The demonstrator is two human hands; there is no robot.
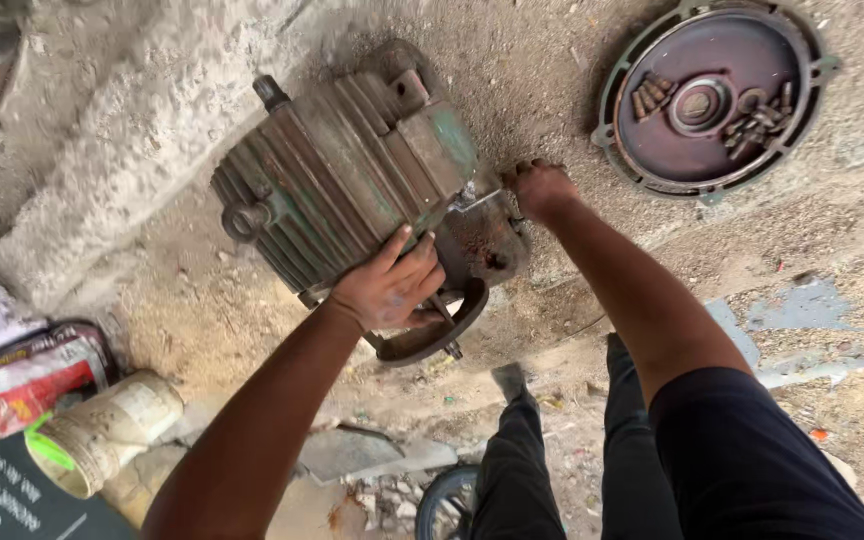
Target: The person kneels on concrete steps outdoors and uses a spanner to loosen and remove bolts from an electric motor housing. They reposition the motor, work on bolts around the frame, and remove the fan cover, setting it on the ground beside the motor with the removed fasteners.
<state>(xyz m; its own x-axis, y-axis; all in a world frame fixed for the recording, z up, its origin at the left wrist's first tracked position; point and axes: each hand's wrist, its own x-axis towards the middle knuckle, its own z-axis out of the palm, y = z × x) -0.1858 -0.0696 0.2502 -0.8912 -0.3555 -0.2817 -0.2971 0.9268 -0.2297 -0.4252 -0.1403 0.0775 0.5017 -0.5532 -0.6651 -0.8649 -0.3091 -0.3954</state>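
One old ribbed motor (347, 175) lies on its side on the dusty ground, its long axis slanting from the shaft stub at far left down to the open end at near right. The left hand (389, 285) is pressed flat against the near side of the casing, fingers spread and curled over the ribs, bracing rather than closing round anything. The right hand (540, 187) sits at the right end of the motor, right by the rusty end plate (482, 245); its fingers are bunched in a fist, but what they clamp is hidden behind the knuckles, so I cannot tell what it grips. Both hands touch the motor, the left on the body, the right at the end where the plate hangs. One round cover (714, 98) lies well apart at far right, face up, holding a loose heap of bolts (757, 125), perhaps ten, too small to count surely. At near left stand one pale plastic jar (107, 430) on its side and a printed bag (22, 385). A concrete kerb (122, 150) runs along the far left.
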